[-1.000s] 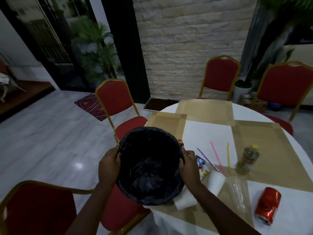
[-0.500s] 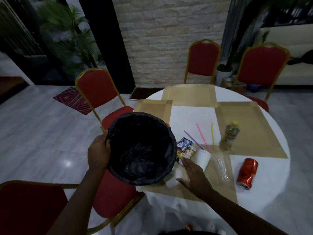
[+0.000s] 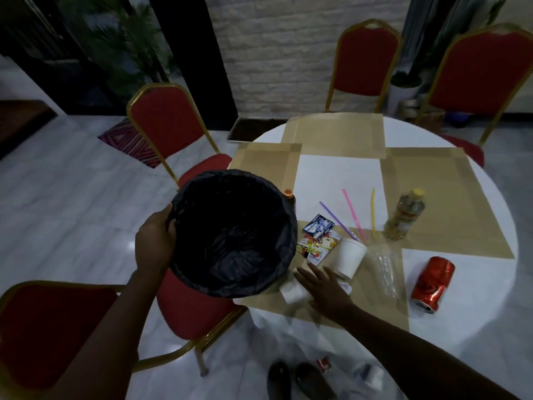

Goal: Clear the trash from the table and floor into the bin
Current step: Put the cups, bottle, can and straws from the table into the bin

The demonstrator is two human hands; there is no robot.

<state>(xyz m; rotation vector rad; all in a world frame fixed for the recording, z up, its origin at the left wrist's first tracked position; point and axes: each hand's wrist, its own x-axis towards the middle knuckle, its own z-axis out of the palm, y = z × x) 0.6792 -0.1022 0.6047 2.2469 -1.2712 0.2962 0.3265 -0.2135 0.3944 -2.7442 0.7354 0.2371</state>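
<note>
My left hand grips the left rim of a bin lined with a black bag, held at the table's near-left edge. My right hand lies flat with fingers spread on the table, touching a crumpled white napkin. Beside it lie a white paper cup, colourful wrappers, a blue gum pack, three straws, clear plastic cups, a red can on its side and an upright bottle. Small litter lies on the floor by my shoes.
The round white table carries gold placemats. Red chairs with gold frames stand around it: one under the bin, one at the near left, one behind the bin, two at the back. A potted plant stands against the wall.
My right hand let go of the bin's rim and came down flat on the table by the napkin. The left hand still holds the bin. My view tilted down, showing the floor.
</note>
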